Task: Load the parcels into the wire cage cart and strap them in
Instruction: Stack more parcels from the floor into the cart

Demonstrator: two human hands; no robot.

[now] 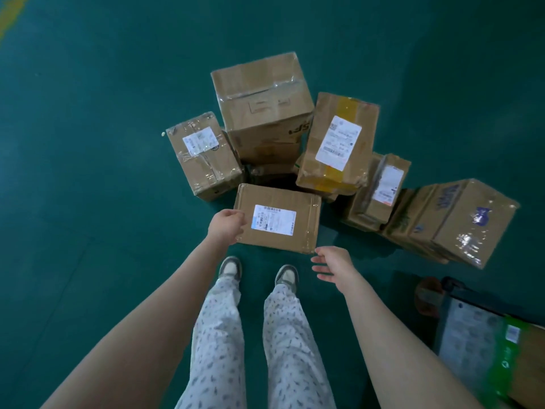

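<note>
Centrally, flat rectangular cardboard parcel [303,231], tape-glossed.

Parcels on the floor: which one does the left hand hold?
The flat parcel nearest the feet: the left hand grips its left edge. The right hand hovers open by its corner; every other parcel lies untouched.

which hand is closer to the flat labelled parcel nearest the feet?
Left. The left hand grips the flat parcel at its left edge; the right hand is open, just off its near right corner, not touching.
</note>
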